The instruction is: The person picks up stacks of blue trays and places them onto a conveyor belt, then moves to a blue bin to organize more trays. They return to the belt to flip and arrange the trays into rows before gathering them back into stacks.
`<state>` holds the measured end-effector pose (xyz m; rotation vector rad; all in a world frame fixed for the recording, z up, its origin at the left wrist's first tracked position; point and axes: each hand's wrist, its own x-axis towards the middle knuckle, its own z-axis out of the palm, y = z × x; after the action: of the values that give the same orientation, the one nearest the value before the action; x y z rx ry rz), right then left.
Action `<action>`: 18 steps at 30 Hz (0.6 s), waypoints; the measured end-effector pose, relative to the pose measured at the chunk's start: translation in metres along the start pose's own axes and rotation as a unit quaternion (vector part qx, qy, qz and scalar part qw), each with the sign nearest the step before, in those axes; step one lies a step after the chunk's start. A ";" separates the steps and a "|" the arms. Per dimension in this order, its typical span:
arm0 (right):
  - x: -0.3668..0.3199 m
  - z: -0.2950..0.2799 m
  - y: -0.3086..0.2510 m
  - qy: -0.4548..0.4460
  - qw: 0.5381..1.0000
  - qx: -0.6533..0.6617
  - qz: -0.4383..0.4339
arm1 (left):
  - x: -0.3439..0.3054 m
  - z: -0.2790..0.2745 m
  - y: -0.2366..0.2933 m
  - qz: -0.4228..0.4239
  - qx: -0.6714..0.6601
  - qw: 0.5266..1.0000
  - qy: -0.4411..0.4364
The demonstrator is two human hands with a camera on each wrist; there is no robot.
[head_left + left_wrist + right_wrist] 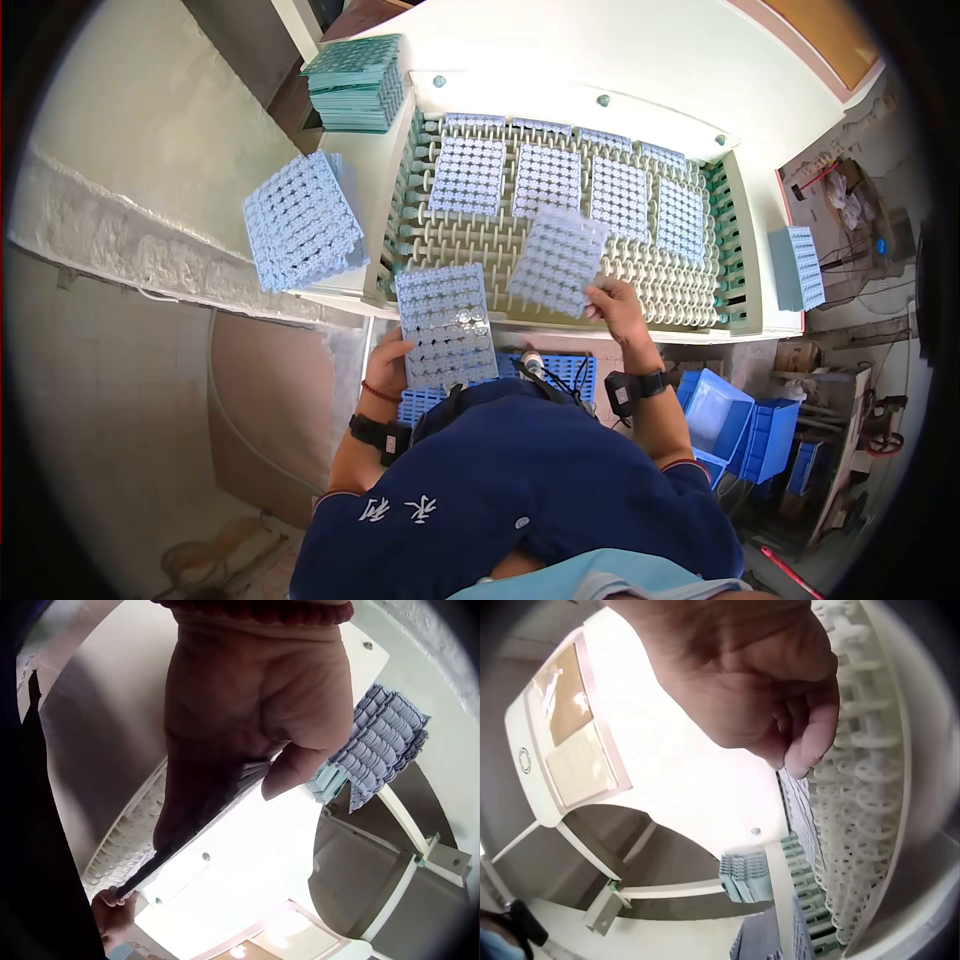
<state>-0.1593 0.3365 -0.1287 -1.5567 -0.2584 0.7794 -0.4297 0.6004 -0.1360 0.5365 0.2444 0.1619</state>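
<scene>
In the head view my left hand (pixel 388 362) grips a light-blue panel (pixel 445 325) by its left edge, in front of my body. The panel has rows of round, flower-like cutouts; the left wrist view shows it nearly edge-on, between thumb and fingers. My right hand (pixel 618 310) pinches the lower right corner of a similar panel (pixel 558 262), tilted above the roller conveyor (pixel 460 245). Thumb and fingertips meet at that corner in the right wrist view, where the panel is seen edge-on. Beyond it, several like panels (pixel 468 175) lie in a row on the rollers.
A stack of light-blue panels (pixel 303 222) rests at the conveyor's left end, with a green stack (pixel 355 85) behind it. Another stack (pixel 797 268) stands on the right ledge. Blue crates (pixel 715 410) sit low at the right. A pale raised cover (pixel 560 50) backs the rollers.
</scene>
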 end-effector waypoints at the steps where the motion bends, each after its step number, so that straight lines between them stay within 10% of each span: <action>1: 0.003 0.020 -0.001 -0.042 0.999 -0.026 -0.005 | -0.001 -0.001 0.000 0.001 0.000 1.000 0.001; 8: 0.038 0.111 0.003 -0.190 0.979 -0.064 0.032 | -0.014 -0.001 0.002 0.023 0.072 0.994 0.073; 18: 0.002 0.104 -0.002 -0.179 0.978 -0.106 0.032 | 0.016 -0.006 -0.009 0.006 0.127 0.987 0.093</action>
<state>-0.2202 0.4201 -0.1225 -1.6221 -0.5724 1.1135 -0.4155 0.5992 -0.1486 0.7784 0.4481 0.1950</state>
